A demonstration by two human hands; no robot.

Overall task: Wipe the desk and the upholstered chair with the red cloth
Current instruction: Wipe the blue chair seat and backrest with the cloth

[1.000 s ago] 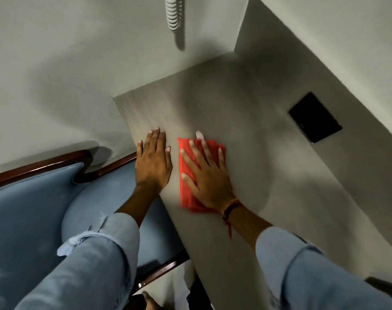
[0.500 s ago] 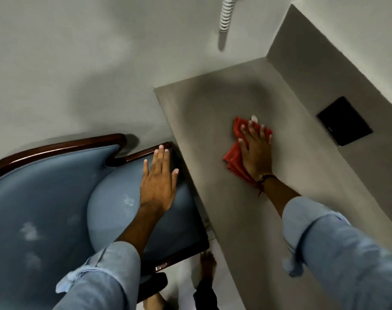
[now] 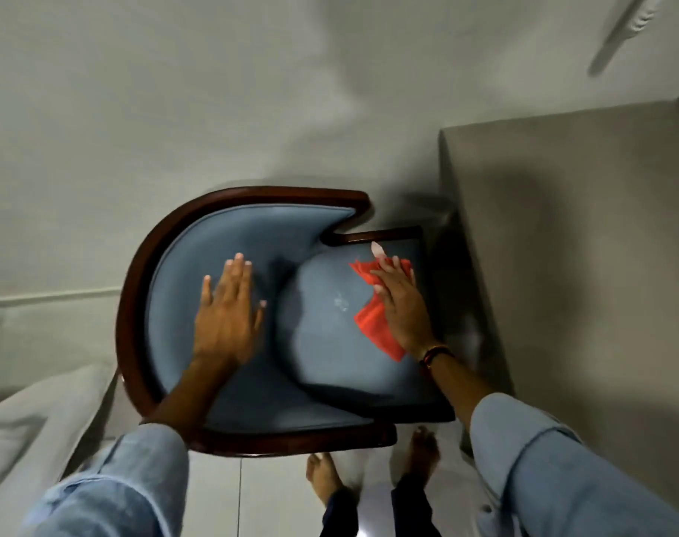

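Observation:
The blue upholstered chair [image 3: 175, 304] with a dark wooden frame fills the middle of the view. My right hand [image 3: 402, 304] presses the red cloth [image 3: 374, 327] flat onto the seat cushion, near its right side. The cloth is crumpled and sticks out on both sides of the hand. My left hand [image 3: 227, 312] lies flat with fingers apart on the curved blue backrest, holding nothing. The grey desk [image 3: 570, 246] stands to the right of the chair, its top bare.
A pale wall rises behind the chair and desk. White bedding [image 3: 28, 428] lies at the lower left. My bare feet [image 3: 322, 478] stand on the light tiled floor just in front of the chair. A white coiled cord [image 3: 640, 21] hangs at the top right.
My right hand carried the red cloth off the desk top and onto the chair seat. My left hand moved from the seat to the backrest. The view swung left toward the chair.

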